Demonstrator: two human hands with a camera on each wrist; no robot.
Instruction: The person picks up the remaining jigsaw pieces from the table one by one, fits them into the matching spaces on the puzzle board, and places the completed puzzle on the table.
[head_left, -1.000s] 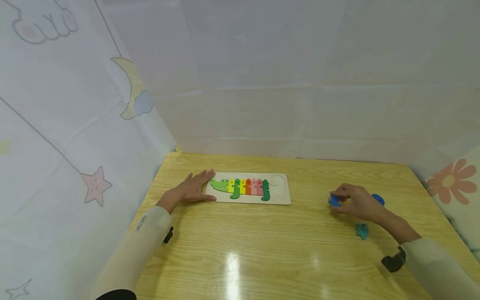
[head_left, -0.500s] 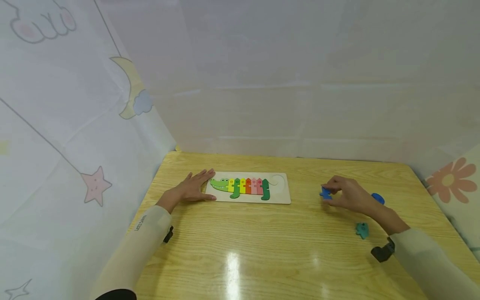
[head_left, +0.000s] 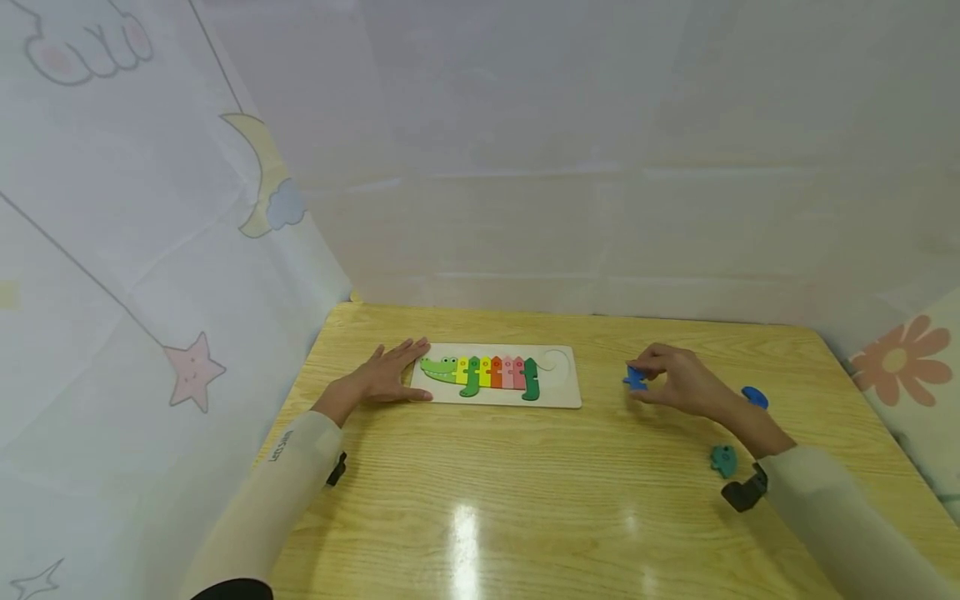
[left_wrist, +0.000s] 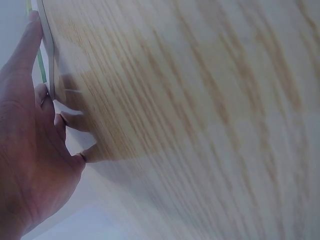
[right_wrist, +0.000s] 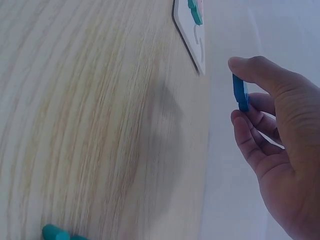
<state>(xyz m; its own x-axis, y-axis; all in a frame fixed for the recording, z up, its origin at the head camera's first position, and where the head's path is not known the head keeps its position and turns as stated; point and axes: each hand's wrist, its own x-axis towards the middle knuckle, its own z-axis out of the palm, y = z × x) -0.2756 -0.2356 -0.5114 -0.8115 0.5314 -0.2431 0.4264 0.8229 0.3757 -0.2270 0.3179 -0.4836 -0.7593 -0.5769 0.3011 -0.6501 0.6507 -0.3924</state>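
1 flat, solid-blue puzzle piece (head_left: 636,378) with a knobbed edge is pinched by the fingers (right_wrist: 244,132) of the right hand (head_left: 686,383) above the bench (head_left: 525,483), right of the pale crocodile board (head_left: 561,392), which the left hand (head_left: 381,377) touches, fingers spread.

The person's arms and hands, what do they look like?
The left sleeve and right sleeve are long and pale beige; the left one carries small dark lettering near its cuff. The left wrist device and right wrist device are black. The left hand and right hand wear no gloves.
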